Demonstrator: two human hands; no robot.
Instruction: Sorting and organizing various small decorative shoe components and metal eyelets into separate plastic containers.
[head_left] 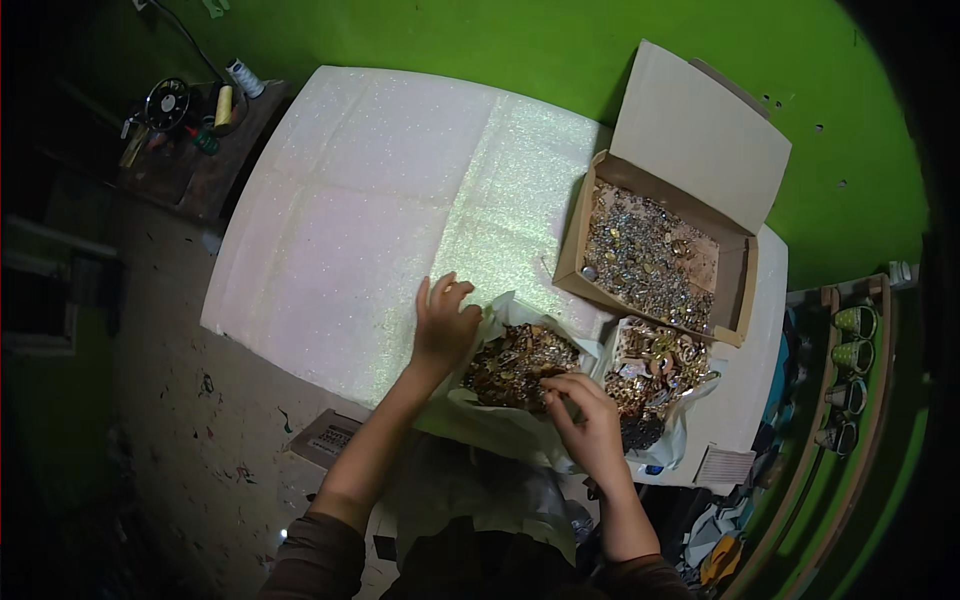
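Fingers (570,384) of the right hand (595,428) are drawn narrow, thumb and index tips close together over the right part of a mixed heap of small brown and gold-toned trinkets (522,358); whether a piece sits between the tips cannot be told. This heap lies in an opened white plastic bag (510,432) at the near edge of the table (360,200). The left hand (442,335) is positioned just beside the bag's left rim, fingers bent and spaced apart; its grip cannot be determined.

Immediately right of the bag, a second white bag (683,435) contains gold and copper-coloured pieces (655,362). Behind it stands a cardboard box (572,262), lid raised, containing silver and gold beads (640,255). A glittering white sheet covers the table. At far left, a dark side table (180,188) carries a yellow thread cone (224,104) and a white thread cone (245,78).
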